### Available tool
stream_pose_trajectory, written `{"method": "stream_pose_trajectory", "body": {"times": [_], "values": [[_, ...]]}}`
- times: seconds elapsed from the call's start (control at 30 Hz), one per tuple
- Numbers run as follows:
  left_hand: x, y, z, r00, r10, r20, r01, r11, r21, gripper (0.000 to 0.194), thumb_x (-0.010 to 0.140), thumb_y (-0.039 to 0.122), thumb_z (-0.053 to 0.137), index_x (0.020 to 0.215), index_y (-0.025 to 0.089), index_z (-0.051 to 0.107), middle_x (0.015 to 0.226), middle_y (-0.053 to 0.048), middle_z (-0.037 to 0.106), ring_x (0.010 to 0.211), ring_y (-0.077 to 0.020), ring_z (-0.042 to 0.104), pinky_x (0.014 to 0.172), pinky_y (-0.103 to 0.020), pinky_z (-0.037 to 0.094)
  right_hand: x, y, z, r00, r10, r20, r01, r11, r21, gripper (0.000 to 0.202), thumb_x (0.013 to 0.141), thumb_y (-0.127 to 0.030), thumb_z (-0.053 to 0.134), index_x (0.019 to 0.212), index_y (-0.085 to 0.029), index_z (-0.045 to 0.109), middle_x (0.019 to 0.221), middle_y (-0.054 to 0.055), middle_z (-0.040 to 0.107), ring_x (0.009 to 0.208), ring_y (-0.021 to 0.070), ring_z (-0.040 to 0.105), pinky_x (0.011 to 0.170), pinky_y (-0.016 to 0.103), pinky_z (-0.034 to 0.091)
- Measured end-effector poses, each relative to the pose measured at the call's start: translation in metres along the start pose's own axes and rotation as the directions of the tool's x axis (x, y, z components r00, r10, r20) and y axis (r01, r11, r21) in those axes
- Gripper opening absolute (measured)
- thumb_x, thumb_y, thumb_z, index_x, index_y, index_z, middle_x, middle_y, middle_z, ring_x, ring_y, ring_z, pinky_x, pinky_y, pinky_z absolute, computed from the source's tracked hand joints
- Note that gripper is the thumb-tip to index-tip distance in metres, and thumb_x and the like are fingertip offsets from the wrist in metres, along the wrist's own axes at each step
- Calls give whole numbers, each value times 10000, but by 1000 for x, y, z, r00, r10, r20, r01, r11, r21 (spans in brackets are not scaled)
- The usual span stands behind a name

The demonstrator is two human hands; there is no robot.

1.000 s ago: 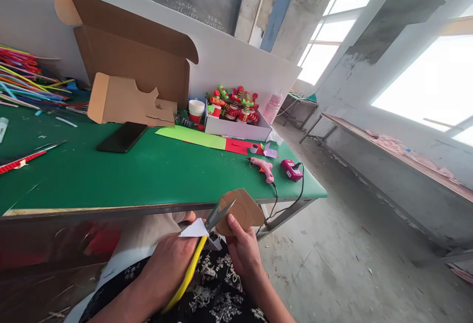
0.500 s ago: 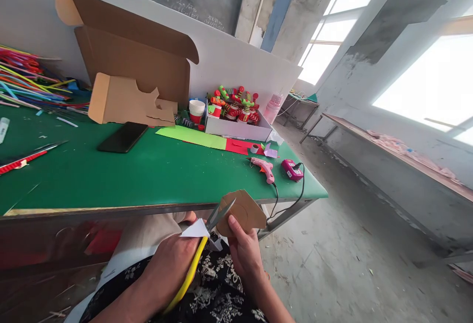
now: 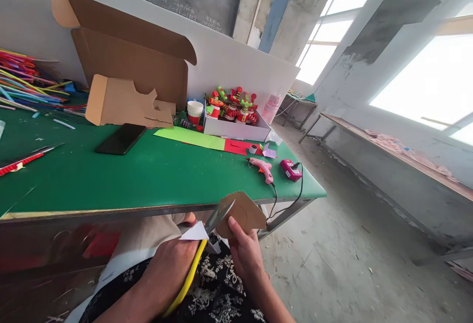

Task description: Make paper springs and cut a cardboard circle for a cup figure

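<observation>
My left hand (image 3: pixel 180 256) is closed on a pair of scissors (image 3: pixel 191 274) with yellow handles; most of its fingers are hidden below. The blades reach over the near-left part of a brown cardboard piece (image 3: pixel 248 209), which bears a drawn curved line. My right hand (image 3: pixel 244 249) pinches this cardboard by its lower edge, thumb on top. Beside the scissors' pivot, a pointed white scrap (image 3: pixel 194 232) lies over the knuckles of my left hand; whether it is paper or tape I cannot tell. Both hands are above my lap, just off the table's front edge.
On the green table (image 3: pixel 166 180) lie a pink glue gun (image 3: pixel 263 169), its corded magenta socket (image 3: pixel 290 169), a phone (image 3: pixel 120 139) and a red-handled cutter (image 3: pixel 25 161). Behind stand paper cups (image 3: pixel 195 111), a white box (image 3: pixel 236 129) of red-green crafts and an opened cardboard box (image 3: pixel 136 56).
The blades look slightly closer together over the cardboard. Both hands keep their hold and place; the view has shifted a little.
</observation>
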State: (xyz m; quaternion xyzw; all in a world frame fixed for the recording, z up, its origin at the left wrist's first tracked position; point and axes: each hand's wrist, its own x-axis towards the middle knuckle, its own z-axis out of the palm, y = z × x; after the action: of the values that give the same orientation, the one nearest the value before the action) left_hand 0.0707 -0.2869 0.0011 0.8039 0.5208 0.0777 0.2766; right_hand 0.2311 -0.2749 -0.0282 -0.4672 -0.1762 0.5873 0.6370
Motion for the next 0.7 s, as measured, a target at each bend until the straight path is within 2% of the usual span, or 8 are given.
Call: {"method": "stream_pose_trajectory", "body": {"times": [0.1, 0.2, 0.43, 0.7], "values": [[0, 1, -2, 998, -40, 52, 37, 998, 45, 347, 788, 124, 410, 1020, 236, 642, 768, -48, 662, 736, -221, 651, 749, -315, 485, -1, -2, 0, 1000, -3, -1, 3, 1000, 1, 454, 490, -351, 922, 851, -185, 701, 861, 46, 753, 910, 215, 688, 844, 320, 557], [0, 2, -3, 997, -49, 55, 46, 998, 53, 341, 787, 136, 417, 1029, 229, 639, 798, -59, 673, 724, -221, 650, 744, -316, 487, 0, -3, 0, 1000, -12, 12, 12, 1000, -8, 455, 495, -353, 918, 854, -181, 699, 859, 55, 753, 893, 220, 691, 814, 319, 561], [-1, 0, -1, 996, -56, 65, 52, 997, 60, 325, 798, 150, 403, 993, 244, 646, 669, -23, 624, 634, -209, 616, 729, -311, 489, -1, -5, 0, 1000, -12, 23, 12, 1000, -9, 415, 519, -346, 907, 841, -185, 700, 849, 55, 754, 871, 219, 697, 790, 311, 565], [1, -2, 5, 999, -35, 36, 32, 997, 73, 321, 823, 175, 396, 999, 233, 658, 848, -84, 695, 785, -234, 660, 800, -338, 504, 1, -6, -3, 1000, -12, 2, 12, 1000, -17, 414, 527, -321, 907, 849, -185, 686, 875, 49, 756, 881, 219, 696, 789, 314, 563]]}}
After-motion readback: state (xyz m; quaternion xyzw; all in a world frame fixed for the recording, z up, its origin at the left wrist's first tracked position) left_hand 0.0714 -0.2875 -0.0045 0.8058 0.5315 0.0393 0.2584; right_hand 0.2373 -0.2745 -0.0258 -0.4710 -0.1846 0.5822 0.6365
